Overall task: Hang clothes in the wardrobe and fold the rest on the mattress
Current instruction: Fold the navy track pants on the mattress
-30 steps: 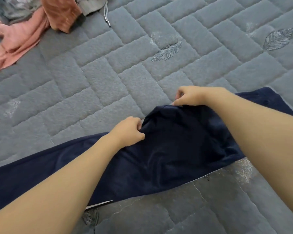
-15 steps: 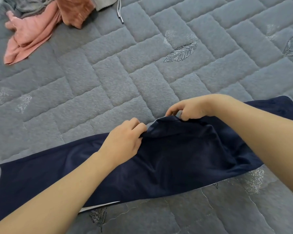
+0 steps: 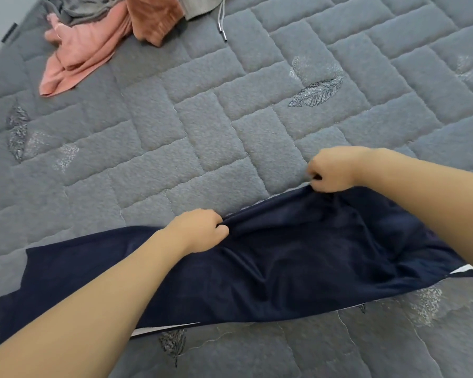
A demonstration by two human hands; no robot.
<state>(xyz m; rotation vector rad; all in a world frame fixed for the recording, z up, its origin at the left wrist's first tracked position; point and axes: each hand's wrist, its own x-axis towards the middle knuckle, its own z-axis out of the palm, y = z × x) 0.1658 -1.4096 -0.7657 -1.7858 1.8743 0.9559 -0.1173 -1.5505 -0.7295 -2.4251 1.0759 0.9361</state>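
at ten o'clock, near the far left corner of the grey quilted mattress (image 3: 202, 126), lies a pink garment (image 3: 77, 58), crumpled, with a rust-orange garment (image 3: 153, 17) just beside it toward eleven and a grey garment (image 3: 77, 6) bunched behind both. a grey piece with a white drawstring (image 3: 221, 20) sits at about twelve. across the lower half, from eight o'clock to three, the navy garment (image 3: 284, 268) lies stretched flat on the mattress, with a thin white stripe showing at its near edge. the left hand (image 3: 200, 231), near centre, has its fingers curled, pinching the far edge of the navy cloth. the right hand (image 3: 333, 170), toward two o'clock, is likewise curled and grips the same far edge, lifting it into a small ridge.
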